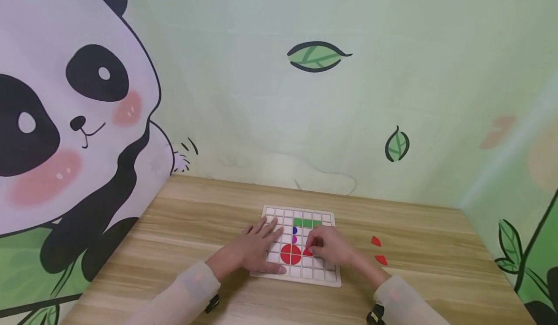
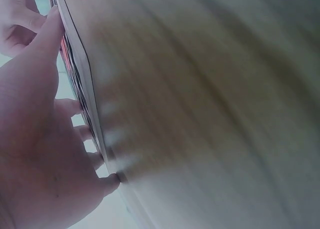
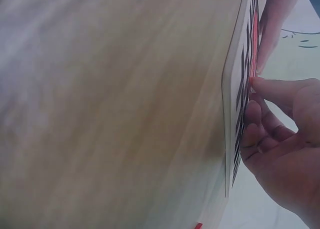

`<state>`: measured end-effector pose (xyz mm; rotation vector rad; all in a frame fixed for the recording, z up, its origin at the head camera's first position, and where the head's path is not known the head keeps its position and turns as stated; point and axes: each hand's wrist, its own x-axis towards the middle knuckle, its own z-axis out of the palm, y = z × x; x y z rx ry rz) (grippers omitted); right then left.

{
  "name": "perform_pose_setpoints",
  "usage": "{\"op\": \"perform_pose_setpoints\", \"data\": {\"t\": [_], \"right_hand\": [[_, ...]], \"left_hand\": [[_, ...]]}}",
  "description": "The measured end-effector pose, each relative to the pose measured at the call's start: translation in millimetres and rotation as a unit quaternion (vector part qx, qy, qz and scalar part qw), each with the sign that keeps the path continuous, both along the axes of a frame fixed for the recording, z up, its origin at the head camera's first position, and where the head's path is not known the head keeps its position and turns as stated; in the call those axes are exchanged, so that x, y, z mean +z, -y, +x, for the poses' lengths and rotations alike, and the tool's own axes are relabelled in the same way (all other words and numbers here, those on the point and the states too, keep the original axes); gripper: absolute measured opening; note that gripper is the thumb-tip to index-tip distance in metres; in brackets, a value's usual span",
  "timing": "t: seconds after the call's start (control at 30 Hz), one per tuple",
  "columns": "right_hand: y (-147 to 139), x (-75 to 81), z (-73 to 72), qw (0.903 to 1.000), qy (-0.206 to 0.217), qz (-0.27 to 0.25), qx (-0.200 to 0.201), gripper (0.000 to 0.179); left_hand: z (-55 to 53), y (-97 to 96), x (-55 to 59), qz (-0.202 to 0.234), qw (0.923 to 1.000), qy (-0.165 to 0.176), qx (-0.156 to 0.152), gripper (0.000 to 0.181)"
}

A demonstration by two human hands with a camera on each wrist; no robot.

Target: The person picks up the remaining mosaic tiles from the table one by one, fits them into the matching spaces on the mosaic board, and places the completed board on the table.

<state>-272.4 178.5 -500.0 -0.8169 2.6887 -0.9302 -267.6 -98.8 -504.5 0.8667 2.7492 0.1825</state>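
A white grid board (image 1: pixel 320 282) lies flat on the table. My left hand (image 1: pixel 256 248) rests on its left part with fingers spread, the thumb near the front edge; the left wrist view shows the fingertips touching the board. My right hand (image 1: pixel 330 246) is over the right half, its thumb and curled forefinger pinching a red quarter-circle piece (image 1: pixel 307 252) at the board's surface. Left of that piece is a red circle (image 1: pixel 290 254) made of quarters. Above the circle sit a magenta half-circle (image 1: pixel 294 239), a blue half-circle (image 1: pixel 295 230) and a green strip (image 1: pixel 303 222).
Two loose red pieces (image 1: pixel 376 241) lie on the wooden table (image 1: pixel 209 204) to the right of the board. A wall covering with a panda (image 1: pixel 96 73) and leaves stands behind the table and along its sides.
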Motion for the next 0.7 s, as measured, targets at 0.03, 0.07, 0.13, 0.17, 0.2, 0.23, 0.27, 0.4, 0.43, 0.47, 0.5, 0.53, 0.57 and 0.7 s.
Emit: {"op": "perform_pose_setpoints", "data": {"t": [0.03, 0.07, 0.13, 0.17, 0.2, 0.23, 0.27, 0.4, 0.43, 0.47, 0.5, 0.53, 0.57, 0.7], "right_hand": [[1, -0.8, 0.4, 1.0000, 0.001, 0.002, -0.001, 0.012], [1, -1.0, 0.6, 1.0000, 0.001, 0.001, -0.002, 0.012], [2, -1.1, 0.8, 1.0000, -0.003, -0.004, -0.007, 0.012], [2, -1.0, 0.9, 0.9999, -0.005, -0.006, -0.008, 0.012], [2, -1.1, 0.9, 0.9999, -0.008, -0.008, -0.010, 0.012], [1, -1.0, 1.0, 0.9999, -0.010, -0.009, -0.010, 0.012], [1, -1.0, 1.2, 0.9998, -0.012, -0.010, -0.010, 0.012], [-4, 1.9, 3.7, 0.9996, -0.015, -0.020, -0.011, 0.009], [-7, 3.5, 4.7, 0.9995, -0.016, -0.023, -0.013, 0.008], [-10, 5.5, 5.8, 0.9994, -0.019, -0.026, -0.014, 0.008], [-14, 7.6, 7.0, 0.9993, -0.020, -0.027, -0.019, 0.008], [-18, 9.9, 8.6, 0.9991, -0.019, -0.029, -0.025, 0.009], [-23, 12.4, 9.9, 0.9989, -0.019, -0.028, -0.031, 0.010], [-48, 19.1, 15.1, 0.9979, -0.012, -0.025, -0.058, 0.011]], "left_hand": [[0.2, 0.2, -1.2, 0.001, 1.0000, 0.000, 0.000, 0.113], [-0.2, 0.0, -1.5, 0.001, 1.0000, -0.002, -0.001, 0.113], [-1.1, -0.3, -2.4, 0.002, 1.0000, -0.006, -0.001, 0.113], [-1.4, -0.4, -2.6, 0.002, 1.0000, -0.008, -0.001, 0.113], [-1.6, -0.5, -2.6, 0.003, 1.0000, -0.009, -0.001, 0.113], [-1.7, -0.6, -2.7, 0.003, 0.9999, -0.010, 0.000, 0.114], [-1.7, -0.6, -2.7, 0.003, 0.9999, -0.010, 0.000, 0.114], [-1.0, -0.7, -2.0, 0.004, 1.0000, -0.008, -0.001, 0.113], [-0.7, -0.7, -1.7, 0.003, 1.0000, -0.007, -0.001, 0.113], [-0.3, -0.8, -1.6, 0.003, 1.0000, -0.007, -0.002, 0.113], [0.2, -0.9, -1.5, 0.003, 1.0000, -0.006, -0.002, 0.113], [0.6, -0.9, -1.6, 0.002, 1.0000, -0.005, -0.003, 0.113], [1.2, -0.8, -1.9, 0.003, 1.0000, -0.005, -0.002, 0.113], [2.3, -0.4, -3.5, 0.001, 1.0000, -0.003, -0.002, 0.113]]}}
